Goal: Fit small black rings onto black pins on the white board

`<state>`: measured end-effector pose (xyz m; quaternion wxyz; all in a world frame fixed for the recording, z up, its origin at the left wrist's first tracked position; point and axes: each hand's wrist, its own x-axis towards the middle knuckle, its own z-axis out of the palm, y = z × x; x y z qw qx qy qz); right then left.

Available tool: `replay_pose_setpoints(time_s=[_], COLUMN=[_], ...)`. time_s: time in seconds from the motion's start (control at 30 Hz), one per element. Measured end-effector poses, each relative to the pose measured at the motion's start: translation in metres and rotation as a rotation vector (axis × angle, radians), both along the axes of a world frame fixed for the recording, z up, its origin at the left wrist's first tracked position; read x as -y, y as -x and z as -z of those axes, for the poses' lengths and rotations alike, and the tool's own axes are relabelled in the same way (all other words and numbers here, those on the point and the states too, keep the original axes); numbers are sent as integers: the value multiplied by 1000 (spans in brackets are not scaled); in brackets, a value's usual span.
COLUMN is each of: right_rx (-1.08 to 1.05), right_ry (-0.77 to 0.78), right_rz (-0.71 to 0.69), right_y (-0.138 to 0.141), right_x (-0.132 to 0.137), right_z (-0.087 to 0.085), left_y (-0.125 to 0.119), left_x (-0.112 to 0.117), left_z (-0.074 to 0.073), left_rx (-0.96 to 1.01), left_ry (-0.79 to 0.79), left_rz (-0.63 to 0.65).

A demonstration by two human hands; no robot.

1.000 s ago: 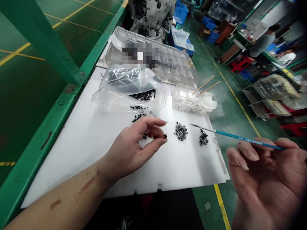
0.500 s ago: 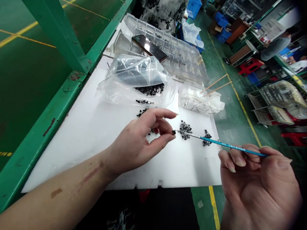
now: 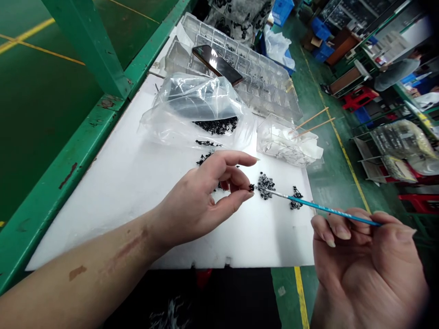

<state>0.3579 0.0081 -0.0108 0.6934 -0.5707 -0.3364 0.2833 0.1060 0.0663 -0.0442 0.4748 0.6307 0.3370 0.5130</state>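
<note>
My left hand (image 3: 202, 201) hovers over the white board (image 3: 130, 192) and pinches a tiny black part (image 3: 252, 187) between thumb and middle finger, index finger stretched out above. My right hand (image 3: 366, 265) holds a thin blue brush (image 3: 318, 208) whose tip touches the pinched part. Just beyond lie a small pile of silver-black parts (image 3: 265, 185) and a smaller black pile (image 3: 295, 198). More black parts (image 3: 205, 158) lie scattered behind my left hand.
A clear plastic bag (image 3: 195, 112) with black parts lies at the back. A clear box (image 3: 286, 144) with two wooden sticks stands right of it. A phone (image 3: 217, 65) rests on clear compartment trays (image 3: 260, 77). A green frame (image 3: 85, 45) runs along the left. People sit farther off.
My right hand moved left and brought the brush tip from above the right pile to the part pinched in my left hand. The view shifted slightly.
</note>
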Motion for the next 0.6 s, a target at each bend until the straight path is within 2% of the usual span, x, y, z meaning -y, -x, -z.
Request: replay_pose_setpoints(time_s=[0.4, 0.6], right_rx=[-4, -22], right_ry=[-3, -48], right_rz=[-20, -19], right_y=[5, -2], right_x=[-1, 3], right_z=[-1, 2], left_y=[1, 0], left_x=[-1, 0], left_z=[0, 0], left_rx=[-13, -18], left_ry=[-2, 2], left_rz=[2, 5])
